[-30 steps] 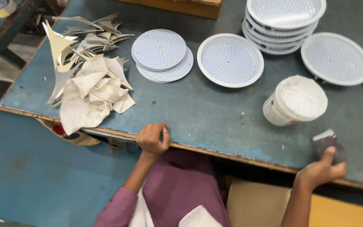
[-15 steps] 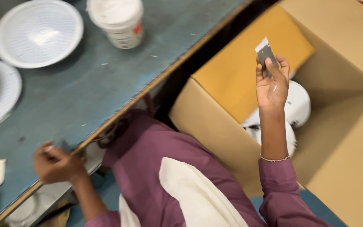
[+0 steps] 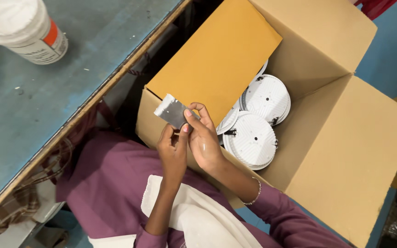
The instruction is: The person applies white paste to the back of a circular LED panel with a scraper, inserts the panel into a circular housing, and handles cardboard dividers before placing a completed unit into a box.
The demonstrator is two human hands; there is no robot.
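Together my left hand [image 3: 173, 154] and right hand [image 3: 204, 142] pinch a small grey sticky pad [image 3: 173, 113], steadying it above the open cardboard box [image 3: 345, 138].

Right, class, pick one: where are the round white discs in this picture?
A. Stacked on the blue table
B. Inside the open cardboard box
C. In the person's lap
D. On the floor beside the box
B: the round white discs lie inside the open cardboard box, beyond the right hand and left hand, which together hold a small grey piece above the box's near edge.
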